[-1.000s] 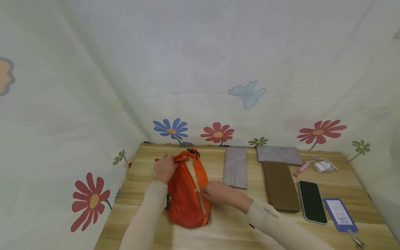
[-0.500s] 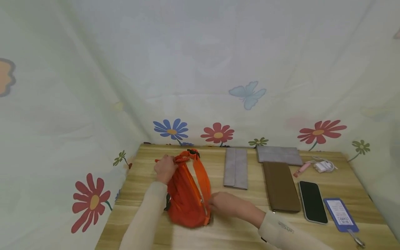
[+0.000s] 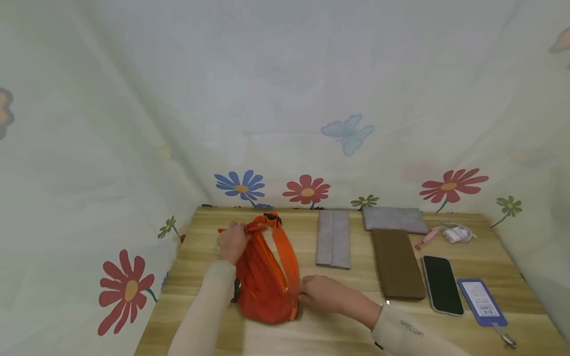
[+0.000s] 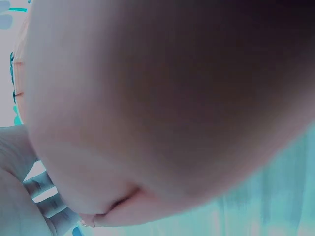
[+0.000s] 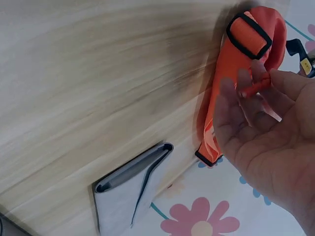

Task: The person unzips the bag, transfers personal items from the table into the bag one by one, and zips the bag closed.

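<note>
An orange-red fabric bag (image 3: 262,294) lies on the wooden table, its orange strap (image 3: 286,254) looping along the right side. My left hand (image 3: 233,242) grips the bag's top edge. At the lower right of the bag, my right hand (image 3: 324,294) pinches a red zipper pull (image 5: 257,87) between thumb and fingers, as the right wrist view shows. The zipper slider sits low on the bag's front, near that hand. Blurred skin fills most of the left wrist view, so the left fingertips' hold is hidden there.
Right of the bag lie a grey folding wallet (image 3: 333,240), another grey wallet (image 3: 394,220), a brown wallet (image 3: 398,264) and a phone (image 3: 442,286). Further right are a blue card holder (image 3: 482,301), a pink stick-like item (image 3: 427,239) and a white charger (image 3: 457,234). Floral cloth walls surround the table.
My right hand has moved down along the bag, and the zipper slider now sits lower. My left hand has kept its grip on the top. The head view has shifted slightly.
</note>
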Demonstrator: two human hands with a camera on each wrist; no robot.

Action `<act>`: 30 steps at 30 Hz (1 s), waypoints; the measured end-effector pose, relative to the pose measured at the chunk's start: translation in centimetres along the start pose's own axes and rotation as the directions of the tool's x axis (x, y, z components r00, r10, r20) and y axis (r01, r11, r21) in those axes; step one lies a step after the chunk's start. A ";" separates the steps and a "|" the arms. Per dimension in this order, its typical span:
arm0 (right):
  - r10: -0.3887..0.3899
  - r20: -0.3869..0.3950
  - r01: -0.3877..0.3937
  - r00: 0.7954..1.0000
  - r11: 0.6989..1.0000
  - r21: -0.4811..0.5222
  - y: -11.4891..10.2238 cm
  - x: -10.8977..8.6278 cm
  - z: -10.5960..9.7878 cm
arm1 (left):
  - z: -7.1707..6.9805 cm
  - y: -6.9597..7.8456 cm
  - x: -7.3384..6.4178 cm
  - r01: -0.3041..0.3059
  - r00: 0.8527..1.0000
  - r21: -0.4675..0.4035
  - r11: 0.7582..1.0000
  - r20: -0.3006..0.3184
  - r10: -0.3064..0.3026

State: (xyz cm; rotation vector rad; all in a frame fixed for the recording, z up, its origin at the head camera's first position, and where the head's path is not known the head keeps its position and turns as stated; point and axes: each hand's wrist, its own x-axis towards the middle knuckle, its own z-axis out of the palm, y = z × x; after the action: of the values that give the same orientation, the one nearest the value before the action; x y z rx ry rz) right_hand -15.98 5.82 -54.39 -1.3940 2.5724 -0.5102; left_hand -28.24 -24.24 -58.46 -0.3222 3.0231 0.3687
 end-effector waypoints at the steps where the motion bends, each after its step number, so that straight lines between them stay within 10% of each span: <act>1: -0.006 -0.018 0.005 1.000 1.000 -0.013 0.1 0.0 0.0 | 0.1 -0.1 0.0 -0.007 1.000 0.003 1.000 -0.004 0.007; 13: 0.181 -0.068 -0.184 0.981 0.982 -0.046 2.0 -1.0 -1.8 | 0.4 -0.7 -0.4 -0.135 0.987 0.013 0.991 -0.086 0.136; 30: 0.224 -0.190 -0.234 0.956 0.972 -0.032 3.5 -2.6 -4.0 | -0.8 -1.1 -1.5 -0.212 0.975 -0.028 0.977 -0.074 0.209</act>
State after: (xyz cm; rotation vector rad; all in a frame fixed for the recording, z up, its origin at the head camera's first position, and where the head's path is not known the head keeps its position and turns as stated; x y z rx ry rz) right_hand -18.57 10.62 -52.02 -1.0871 2.8680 -0.5594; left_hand -26.56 -25.16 -57.74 -0.0158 3.1318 0.4355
